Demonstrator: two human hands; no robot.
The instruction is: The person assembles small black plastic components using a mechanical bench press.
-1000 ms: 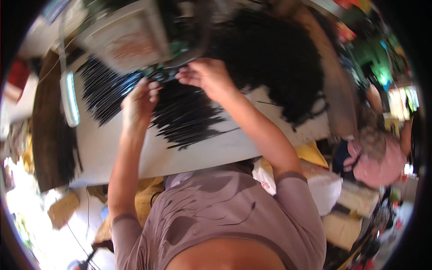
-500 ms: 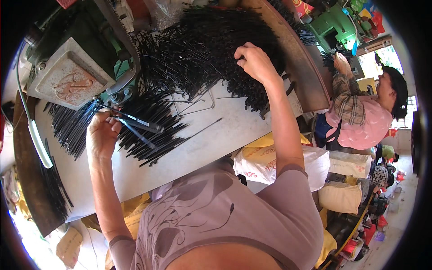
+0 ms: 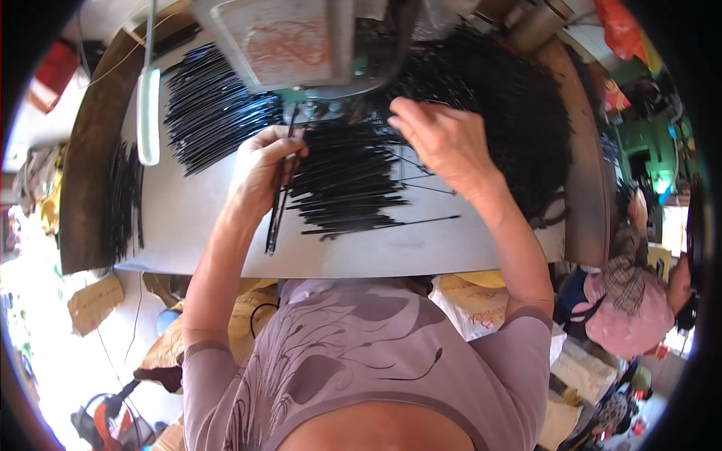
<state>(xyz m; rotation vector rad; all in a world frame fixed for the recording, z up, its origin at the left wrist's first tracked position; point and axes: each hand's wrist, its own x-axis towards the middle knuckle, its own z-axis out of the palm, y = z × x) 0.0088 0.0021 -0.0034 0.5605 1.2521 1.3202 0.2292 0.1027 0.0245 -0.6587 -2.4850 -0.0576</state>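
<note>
My left hand point(image 3: 263, 161) is closed around a few thin black rods point(image 3: 276, 214), which slant down over the pale tabletop just below the machine. Right beside it lies a row of black rods point(image 3: 342, 180). My right hand point(image 3: 451, 146) is in the air to the right of the machine head, near the edge of a big heap of black rods point(image 3: 511, 113). Its fingers are drawn together, and whatever may be between their tips is too small to make out. Between the hands, the machine point(image 3: 274, 45) has a worn, pale front cover.
Another stack of black rods point(image 3: 214, 113) lies left of the machine, and more rods point(image 3: 124, 199) lie at the table's left side. A white tube lamp point(image 3: 149, 116) hangs there. Sacks point(image 3: 474, 304) stand below the front edge. A co-worker point(image 3: 628, 312) in pink sits at the right.
My view has turned, so the machine now appears near the top middle. My right hand has left the heap and come closer to the machine. My left hand still holds rods, now pointing more steeply down.
</note>
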